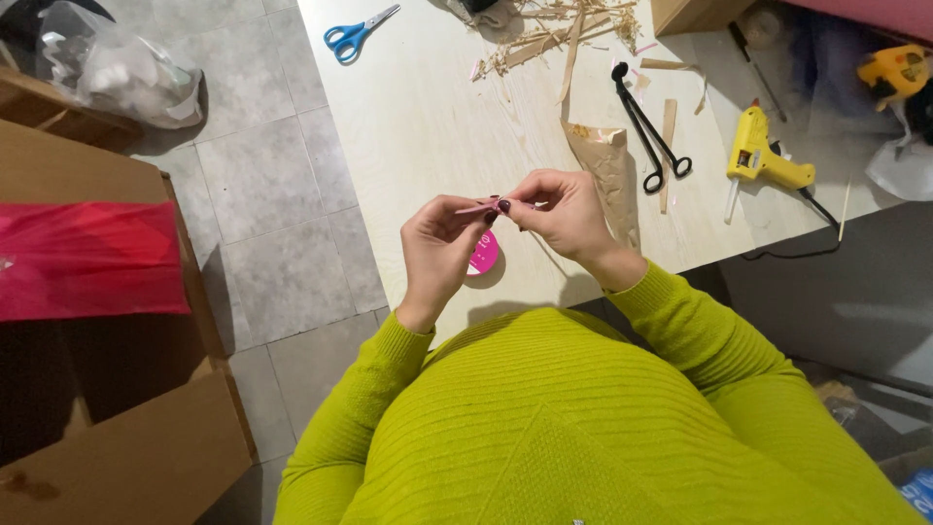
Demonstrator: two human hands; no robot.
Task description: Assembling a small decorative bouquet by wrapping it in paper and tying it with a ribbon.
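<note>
Both hands are pinching a small pink strip (483, 206) above the table (428, 126): left hand (442, 243) and right hand (564, 209) are gripping its ends, pink tape roll (483, 255) sitting right underneath.

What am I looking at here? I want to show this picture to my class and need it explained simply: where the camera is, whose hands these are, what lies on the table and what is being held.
There is one picture, taken by a camera worn on a person's head and looking down, so you see their own body in a lime-green sweater and two bare hands. No machine is involved. The left hand and right hand meet above the table edge and pinch a small strip of pink ribbon between the fingertips. Just below them a pink ribbon spool lies on the pale wooden table. Also on the table: blue-handled scissors, black scissors, a yellow glue gun, a brown paper cone and scattered straw-like strips. Cardboard boxes stand on the tiled floor at the left.
</note>
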